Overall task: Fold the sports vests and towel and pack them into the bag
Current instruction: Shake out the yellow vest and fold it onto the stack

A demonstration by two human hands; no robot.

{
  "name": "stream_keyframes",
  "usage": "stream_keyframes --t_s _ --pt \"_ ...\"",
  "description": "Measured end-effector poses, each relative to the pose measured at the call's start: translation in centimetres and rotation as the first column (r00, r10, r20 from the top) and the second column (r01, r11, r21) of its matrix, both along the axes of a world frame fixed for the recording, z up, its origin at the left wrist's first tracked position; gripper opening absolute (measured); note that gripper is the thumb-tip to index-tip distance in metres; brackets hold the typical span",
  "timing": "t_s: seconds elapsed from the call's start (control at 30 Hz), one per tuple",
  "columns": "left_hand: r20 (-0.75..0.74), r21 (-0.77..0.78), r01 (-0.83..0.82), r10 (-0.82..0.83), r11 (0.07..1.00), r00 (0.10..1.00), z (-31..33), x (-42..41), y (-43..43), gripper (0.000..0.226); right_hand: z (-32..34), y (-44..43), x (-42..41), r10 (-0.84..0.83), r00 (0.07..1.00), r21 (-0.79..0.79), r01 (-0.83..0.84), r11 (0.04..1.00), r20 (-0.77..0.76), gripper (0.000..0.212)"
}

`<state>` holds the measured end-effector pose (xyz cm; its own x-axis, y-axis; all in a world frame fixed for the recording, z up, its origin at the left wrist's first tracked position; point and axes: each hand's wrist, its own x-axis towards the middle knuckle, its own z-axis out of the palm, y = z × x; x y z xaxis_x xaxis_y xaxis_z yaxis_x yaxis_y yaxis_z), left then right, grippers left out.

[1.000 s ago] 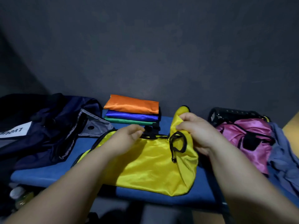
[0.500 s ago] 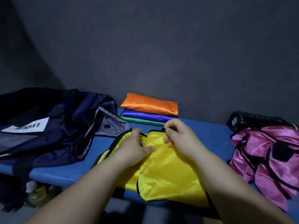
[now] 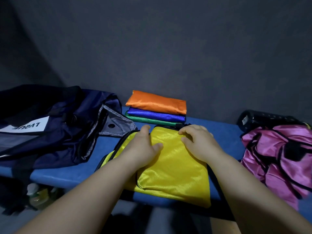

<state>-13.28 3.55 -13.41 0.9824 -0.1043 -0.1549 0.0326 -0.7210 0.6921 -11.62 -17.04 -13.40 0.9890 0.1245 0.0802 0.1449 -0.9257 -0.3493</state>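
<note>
Mid-fold: shiny yellow sports vest [image 3: 177,166] lies on blue bench [image 3: 67,173]. Your left hand [image 3: 143,146] presses it, fingers straight; right hand [image 3: 197,141] fingers curled at far hem, pinch unclear. Next, prob.: fold again, edges aligned.

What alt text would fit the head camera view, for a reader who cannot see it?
A person's left hand and right hand rest on a folded yellow vest on a blue bench. Behind it lies a stack of folded orange, blue and green vests; an open navy bag sits at left, a crumpled pink vest at right.
</note>
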Motion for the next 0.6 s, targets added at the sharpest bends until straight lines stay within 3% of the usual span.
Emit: stream_keyframes --t_s 0.13,0.23,0.33,0.6 --pt "0.122 0.371 0.129 -0.185 0.92 0.975 0.1 -2.2 -0.5 0.072 -0.3 0.6 0.4 0.063 0.996 -0.056 -0.06 0.997 0.056 0.03" --pt "-0.018 0.544 0.315 -0.365 0.778 0.931 -1.0 -3.1 -0.7 0.063 -1.2 1.0 0.6 0.158 0.987 -0.093 -0.16 0.983 -0.022 0.034" --pt "-0.102 0.581 0.381 -0.4 0.719 0.911 -1.9 -3.1 -0.6 0.066 -1.6 0.8 0.6 0.187 0.978 -0.157 -0.2 0.967 -0.093 0.039" --pt "-0.036 0.577 0.447 -0.525 0.684 0.85 -1.0 -2.4 -0.7 0.062 0.4 -1.1 -1.9 0.073 0.992 -0.363 -0.106 0.926 -0.104 0.043"
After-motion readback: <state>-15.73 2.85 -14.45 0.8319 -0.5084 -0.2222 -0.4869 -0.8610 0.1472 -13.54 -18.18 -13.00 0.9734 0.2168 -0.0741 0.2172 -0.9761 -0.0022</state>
